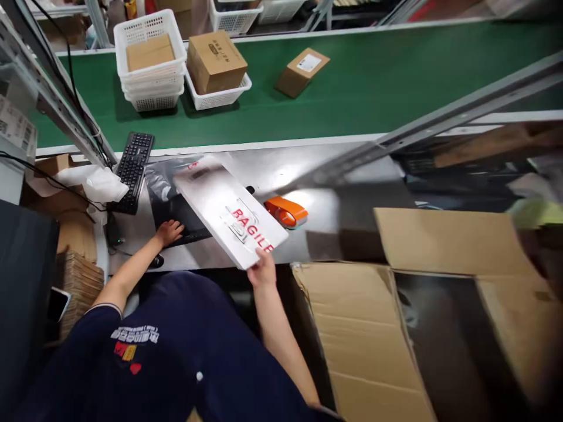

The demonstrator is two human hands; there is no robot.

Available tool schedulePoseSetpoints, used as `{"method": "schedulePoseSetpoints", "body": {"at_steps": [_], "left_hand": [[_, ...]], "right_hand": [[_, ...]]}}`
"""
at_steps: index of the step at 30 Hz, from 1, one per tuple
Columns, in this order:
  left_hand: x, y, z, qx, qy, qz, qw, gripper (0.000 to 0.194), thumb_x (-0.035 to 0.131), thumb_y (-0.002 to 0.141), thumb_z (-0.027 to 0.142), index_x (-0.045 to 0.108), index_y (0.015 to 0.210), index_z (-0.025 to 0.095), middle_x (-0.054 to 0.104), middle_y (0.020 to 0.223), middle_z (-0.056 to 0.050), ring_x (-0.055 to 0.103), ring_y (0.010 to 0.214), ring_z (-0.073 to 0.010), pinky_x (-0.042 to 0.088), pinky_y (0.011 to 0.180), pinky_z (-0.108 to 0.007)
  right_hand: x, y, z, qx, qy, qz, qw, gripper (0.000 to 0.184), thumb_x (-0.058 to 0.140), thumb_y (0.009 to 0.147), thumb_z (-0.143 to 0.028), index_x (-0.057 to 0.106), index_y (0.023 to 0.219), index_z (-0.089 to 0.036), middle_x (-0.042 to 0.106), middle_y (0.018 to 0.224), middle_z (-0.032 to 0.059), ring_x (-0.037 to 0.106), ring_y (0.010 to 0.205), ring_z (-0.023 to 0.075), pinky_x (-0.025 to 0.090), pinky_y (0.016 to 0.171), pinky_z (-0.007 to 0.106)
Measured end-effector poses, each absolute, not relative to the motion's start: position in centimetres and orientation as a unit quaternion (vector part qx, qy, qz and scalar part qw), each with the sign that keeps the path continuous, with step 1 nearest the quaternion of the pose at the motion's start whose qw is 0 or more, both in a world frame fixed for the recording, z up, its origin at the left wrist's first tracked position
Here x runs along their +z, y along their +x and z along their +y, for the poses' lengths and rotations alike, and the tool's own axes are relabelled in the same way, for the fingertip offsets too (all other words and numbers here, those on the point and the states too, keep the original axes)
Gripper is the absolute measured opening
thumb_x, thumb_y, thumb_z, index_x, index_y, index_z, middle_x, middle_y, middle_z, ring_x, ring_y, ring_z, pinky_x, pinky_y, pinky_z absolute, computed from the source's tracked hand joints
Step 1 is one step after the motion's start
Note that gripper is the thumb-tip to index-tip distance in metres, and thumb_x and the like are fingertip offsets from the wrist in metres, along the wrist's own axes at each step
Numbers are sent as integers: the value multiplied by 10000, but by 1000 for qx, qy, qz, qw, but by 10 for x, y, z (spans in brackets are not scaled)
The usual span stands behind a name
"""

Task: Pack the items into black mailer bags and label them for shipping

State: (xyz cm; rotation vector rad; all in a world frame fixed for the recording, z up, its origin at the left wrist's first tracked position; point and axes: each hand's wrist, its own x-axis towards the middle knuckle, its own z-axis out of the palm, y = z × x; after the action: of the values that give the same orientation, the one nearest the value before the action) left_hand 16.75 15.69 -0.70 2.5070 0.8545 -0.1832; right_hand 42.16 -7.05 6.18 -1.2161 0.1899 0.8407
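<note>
A flat white box (220,199) with red lettering, part of which reads "RAGILE", tilts over the metal workbench (290,170). My right hand (264,268) grips its near right corner, fingers on top. Under and left of the box lies a dark plastic bag (169,205), partly covered by it. My left hand (170,232) rests on the bag's near edge with the fingers stretched out, holding nothing. Just right of the box sits an orange tape roll or dispenser (287,212); its exact kind is unclear. A black mouse (156,261) lies close to my left wrist.
A black keyboard (134,170) lies at the bench's left end. Beyond runs a green conveyor (360,88) carrying white baskets (152,88) and cardboard boxes (303,71). A large open carton (360,328) stands at right. A metal strut (396,138) crosses above the bench.
</note>
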Motion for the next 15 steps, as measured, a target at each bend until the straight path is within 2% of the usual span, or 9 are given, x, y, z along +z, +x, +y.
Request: {"method": "schedulePoseSetpoints", "body": {"at_steps": [3, 5, 9, 12, 15], "left_hand": [[-6, 180, 161, -61, 915, 318, 243, 264, 490, 1036, 275, 740, 1098, 217, 709, 1188, -139, 608, 1162, -262, 496, 947, -369], [-3, 187, 164, -54, 908, 338, 243, 274, 470, 1041, 262, 740, 1029, 215, 721, 1129, -124, 630, 1119, -241, 503, 925, -342], [10, 200, 171, -22, 883, 404, 239, 296, 420, 1060, 269, 710, 1080, 212, 738, 1142, -97, 674, 1068, -197, 513, 910, -295], [24, 213, 174, 4, 869, 434, 236, 336, 355, 1082, 277, 680, 1148, 229, 758, 1147, -72, 698, 1061, -176, 513, 927, -280], [36, 226, 172, 15, 869, 436, 234, 351, 332, 1095, 312, 660, 1201, 244, 771, 1148, -63, 713, 1073, -181, 512, 931, -281]], "right_hand": [[60, 437, -175, 378, -571, 102, 722, 563, 766, 650, -331, 724, 1202, -233, 820, 1172, 70, 766, 1127, 353, 605, 1073, 608], [55, 436, -228, 384, -596, 119, 695, 597, 783, 622, -365, 728, 1204, -247, 814, 1194, 113, 751, 1168, 417, 556, 1101, 708], [39, 418, -276, 374, -656, 161, 635, 529, 833, 524, -397, 757, 1045, -339, 816, 1140, 141, 756, 1128, 469, 574, 1056, 751], [28, 404, -275, 372, -648, 171, 643, 497, 831, 493, -352, 759, 982, -296, 829, 1024, 137, 773, 1061, 473, 544, 1073, 779], [19, 398, -260, 375, -620, 172, 667, 477, 824, 499, -319, 762, 969, -261, 832, 950, 115, 787, 1018, 446, 557, 1070, 742]]}}
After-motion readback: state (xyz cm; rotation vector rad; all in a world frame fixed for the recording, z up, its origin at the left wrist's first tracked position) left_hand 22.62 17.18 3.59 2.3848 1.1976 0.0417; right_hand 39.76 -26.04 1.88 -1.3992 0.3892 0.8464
